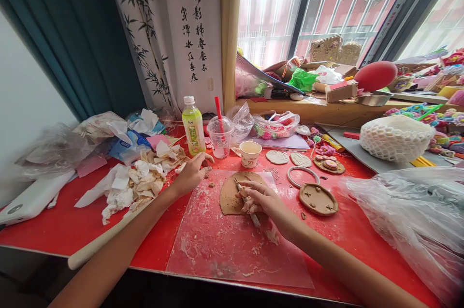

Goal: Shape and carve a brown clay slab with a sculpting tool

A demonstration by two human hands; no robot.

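A flat slab of brown clay (pixel 229 197) lies on a clear plastic sheet (pixel 203 250) spread over the red table. Over the slab's right part, my right hand (pixel 259 197) grips a slim clay modelling tool (pixel 254 220), its pointed end on the clay side and its other end toward me. My left hand (pixel 195 171) rests by the sheet's far left corner, just in front of a green drink bottle (pixel 193 129). Its fingers are slightly bent and apart, with nothing visible in them. Small clay crumbs lie beside it.
Behind the slab stand a paper cup (pixel 250 154) and a plastic cup with red straw (pixel 220 136). To the right lie a ring (pixel 303 168) and a round clay piece (pixel 318 199). Crumpled tissues (pixel 141 182) and a rolling pin (pixel 97 245) are left; a plastic bag (pixel 409 221) lies right.
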